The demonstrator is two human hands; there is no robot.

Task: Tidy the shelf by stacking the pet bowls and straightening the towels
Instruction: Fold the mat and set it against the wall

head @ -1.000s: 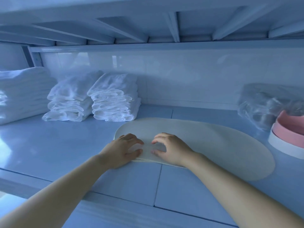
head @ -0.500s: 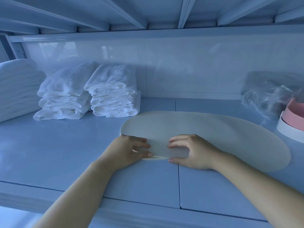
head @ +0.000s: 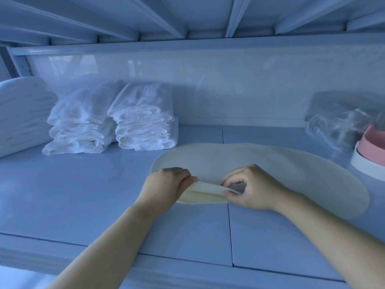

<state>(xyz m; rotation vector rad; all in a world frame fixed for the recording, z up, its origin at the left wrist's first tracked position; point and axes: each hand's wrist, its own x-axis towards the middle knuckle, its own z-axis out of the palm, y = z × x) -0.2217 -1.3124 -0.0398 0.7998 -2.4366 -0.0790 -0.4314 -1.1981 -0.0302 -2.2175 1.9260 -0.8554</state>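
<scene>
Bare left hand [head: 166,185], bare right hand [head: 255,189].

Shelf [head: 83,195]: pale panels, seam down the middle.
Left: three stacks of folded white towels [head: 143,119].
Centre: cream oval mat [head: 270,170].
Right: clear plastic bag [head: 337,119], pet bowls [head: 370,155] stacked pink on white.

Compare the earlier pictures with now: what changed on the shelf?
The left hand and the right hand, earlier resting on the near edge of the mat, now pinch it and have peeled it up off the shelf. The rest stays flat; towels, bowls and bag unmoved.
</scene>
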